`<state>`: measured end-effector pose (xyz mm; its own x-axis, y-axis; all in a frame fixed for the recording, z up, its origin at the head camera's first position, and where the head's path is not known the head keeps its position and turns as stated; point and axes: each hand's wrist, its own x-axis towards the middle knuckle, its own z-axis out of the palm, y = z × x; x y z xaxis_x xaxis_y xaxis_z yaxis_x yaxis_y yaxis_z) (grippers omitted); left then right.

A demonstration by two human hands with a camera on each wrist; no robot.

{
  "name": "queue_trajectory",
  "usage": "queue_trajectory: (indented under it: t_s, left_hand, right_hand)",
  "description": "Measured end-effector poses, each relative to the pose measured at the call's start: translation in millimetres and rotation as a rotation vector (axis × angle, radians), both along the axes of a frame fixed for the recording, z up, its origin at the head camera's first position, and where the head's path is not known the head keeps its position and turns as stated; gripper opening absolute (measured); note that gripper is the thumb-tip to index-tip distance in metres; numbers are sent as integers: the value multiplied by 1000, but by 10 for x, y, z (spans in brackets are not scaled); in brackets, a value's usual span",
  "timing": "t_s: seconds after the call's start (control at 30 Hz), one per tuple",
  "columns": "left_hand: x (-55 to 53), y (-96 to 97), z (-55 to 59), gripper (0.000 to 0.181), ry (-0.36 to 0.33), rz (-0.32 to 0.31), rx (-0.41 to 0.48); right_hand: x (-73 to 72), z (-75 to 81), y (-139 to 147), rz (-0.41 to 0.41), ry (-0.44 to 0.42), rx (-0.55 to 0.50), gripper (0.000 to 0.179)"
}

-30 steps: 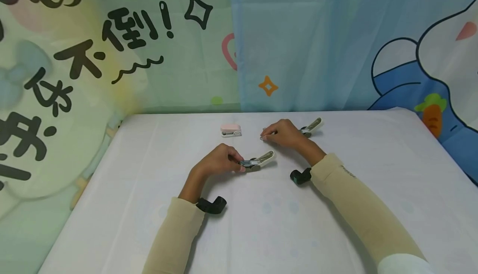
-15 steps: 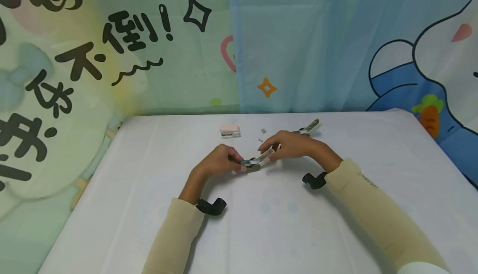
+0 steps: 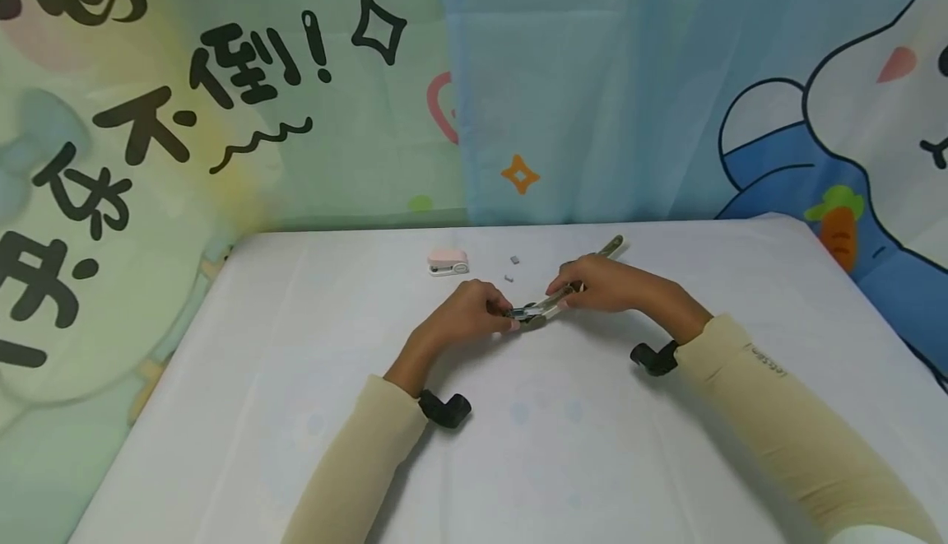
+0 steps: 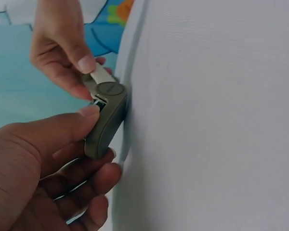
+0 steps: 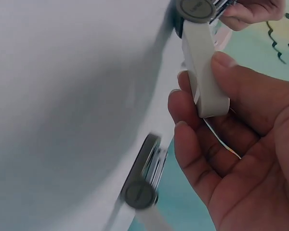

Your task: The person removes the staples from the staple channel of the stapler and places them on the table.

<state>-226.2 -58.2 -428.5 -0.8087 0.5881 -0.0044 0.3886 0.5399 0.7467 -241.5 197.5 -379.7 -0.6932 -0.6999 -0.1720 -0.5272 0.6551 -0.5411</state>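
Note:
Both hands hold one opened stapler [image 3: 535, 313] with a grey-green base and a white top arm. My left hand [image 3: 468, 312] grips the base end, thumb on its upper side and fingers beneath, as the left wrist view shows. At the other end, my right hand [image 3: 613, 284] pinches the white arm [image 5: 205, 79] between thumb and fingers. A round grey-green hinge disc [image 4: 110, 88] lies between the two hands. Past the right hand, a second opened stapler [image 5: 139, 192] of the same look lies on the table, partly hidden by that hand in the head view.
A small pink and white stapler [image 3: 448, 262] stands near the table's back edge. Two small grey bits, a block [image 3: 514, 260] and a thinner piece [image 3: 508, 279], lie to its right. A printed cloth [image 3: 592, 99] hangs behind the white table [image 3: 563, 462].
My right hand has left the spot by the small grey bits, come to the held stapler and taken its white arm. The left hand, still gripping the base, has shifted slightly right.

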Motion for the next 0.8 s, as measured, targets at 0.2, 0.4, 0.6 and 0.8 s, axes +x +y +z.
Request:
queue_trajectory:
  t_s: [0.2, 0.4, 0.6, 0.8]
  left_hand:
    - [-106, 259, -11, 25, 54, -16, -53]
    - [-143, 530, -44, 24, 111, 2, -109]
    - [-145, 796, -65, 24, 131, 33, -139]
    - [-135, 1002, -51, 23, 151, 59, -135]
  right_hand:
    - [2, 41, 170, -35, 44, 35, 26]
    - [19, 103, 333, -56, 101, 83, 26]
    - [42, 171, 500, -67, 141, 129, 26]
    - [64, 208, 652, -97, 191, 145, 25]
